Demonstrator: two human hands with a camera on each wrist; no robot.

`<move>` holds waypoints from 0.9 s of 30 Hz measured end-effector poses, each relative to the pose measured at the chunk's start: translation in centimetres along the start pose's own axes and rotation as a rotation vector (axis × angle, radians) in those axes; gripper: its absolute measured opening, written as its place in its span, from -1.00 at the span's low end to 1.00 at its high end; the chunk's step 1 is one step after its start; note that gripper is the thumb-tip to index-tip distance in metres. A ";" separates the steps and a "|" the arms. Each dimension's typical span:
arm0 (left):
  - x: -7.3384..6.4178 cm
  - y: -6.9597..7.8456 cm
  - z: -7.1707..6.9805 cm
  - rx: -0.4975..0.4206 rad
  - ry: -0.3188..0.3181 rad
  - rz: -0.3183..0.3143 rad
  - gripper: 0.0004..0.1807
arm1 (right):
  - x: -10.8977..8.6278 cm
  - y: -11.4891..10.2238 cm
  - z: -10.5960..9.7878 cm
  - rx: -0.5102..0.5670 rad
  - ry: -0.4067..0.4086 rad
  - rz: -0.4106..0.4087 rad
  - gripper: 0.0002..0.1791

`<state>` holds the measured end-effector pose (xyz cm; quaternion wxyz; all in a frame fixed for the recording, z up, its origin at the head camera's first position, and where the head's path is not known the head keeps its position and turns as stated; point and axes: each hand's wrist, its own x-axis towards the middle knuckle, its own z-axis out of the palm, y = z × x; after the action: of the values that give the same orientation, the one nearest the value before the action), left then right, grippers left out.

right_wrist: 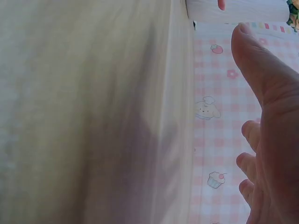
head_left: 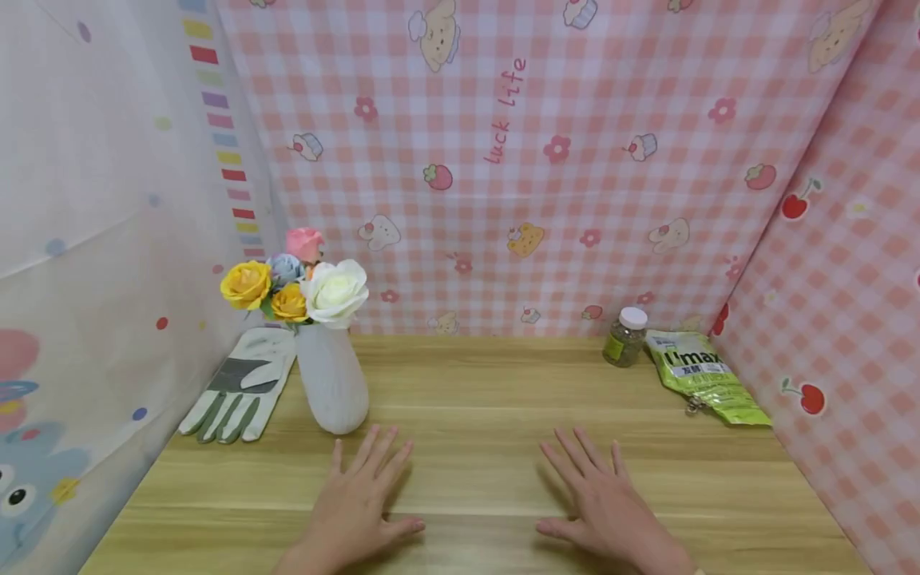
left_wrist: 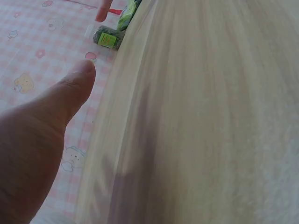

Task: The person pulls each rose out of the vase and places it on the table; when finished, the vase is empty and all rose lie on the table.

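My left hand (head_left: 357, 501) is spread over the front of the wooden table, fingers straight, holding nothing. Just beyond its fingertips stands a white vase (head_left: 334, 379) with yellow, white, pink and blue roses (head_left: 336, 294). To the right, my right hand (head_left: 607, 505) is spread the same way, palm down and holding nothing. Both thumbs point inward, with a wide gap between the hands. In the left wrist view the left thumb (left_wrist: 70, 91) shows above a shadow on the wood. The right wrist view shows the right thumb (right_wrist: 261, 60) and several fingertips.
Behind the vase, at the left, lies a white-and-grey work glove (head_left: 240, 387). A jar (head_left: 625, 339) with a white lid stands at the back right, beside a green pouch (head_left: 707, 375). A small metal object (head_left: 694, 406) lies by the pouch. Patterned cloth (head_left: 489, 176) encloses the table (head_left: 474, 447).
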<state>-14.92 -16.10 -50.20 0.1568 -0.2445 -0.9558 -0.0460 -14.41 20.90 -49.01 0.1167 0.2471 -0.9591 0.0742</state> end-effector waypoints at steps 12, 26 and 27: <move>2.0 -2.7 -3.1 -0.224 0.552 -0.064 -0.33 | 4.6 -0.9 -2.8 0.206 0.053 -0.090 0.02; 3.4 -7.9 0.2 -0.776 0.623 -0.901 -0.03 | 12.9 -5.4 -5.7 0.728 -0.080 -0.044 -0.32; 3.5 -8.0 0.7 -0.821 0.600 -0.913 0.04 | 13.4 -5.7 -5.8 0.759 -0.080 -0.043 -0.35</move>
<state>-21.85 -21.45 -49.82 0.2743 0.1669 -0.7835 -0.5319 -21.89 10.96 -39.50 -0.0192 0.2955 -0.8618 0.4119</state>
